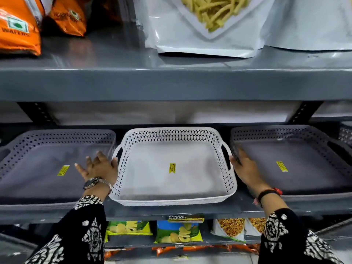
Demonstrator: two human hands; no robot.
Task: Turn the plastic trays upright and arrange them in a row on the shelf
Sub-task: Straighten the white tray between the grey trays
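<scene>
A grey metal shelf (190,211) runs across the view, and three plastic trays sit on it upright, open side up, side by side in a row. The left grey tray (34,180) lies at nine o'clock, the white tray (171,183) sits in the middle, and the right grey tray (304,172) lies at three o'clock; all three have perforated walls, and each carries a small yellow sticker on its floor. The white tray stands just beside both grey ones, with its near rim reaching toward the shelf's front edge. Above, at twelve o'clock, a second shelf (171,82) holds a white snack bag (200,35) and, at eleven o'clock, orange wafer bags (17,29). Below, at six o'clock, green and yellow chip packets (177,233) stand on a lower level. The left hand (99,167) is spread flat with fingers fanned, over the right end of the left grey tray, its thumb touching the white tray's left handle. The right hand (245,169) is open with fingers together, resting at the left wall of the right grey tray, just beside the white tray's right handle. A watch (93,182) is on the left wrist and a dark band (266,194) on the right.
</scene>
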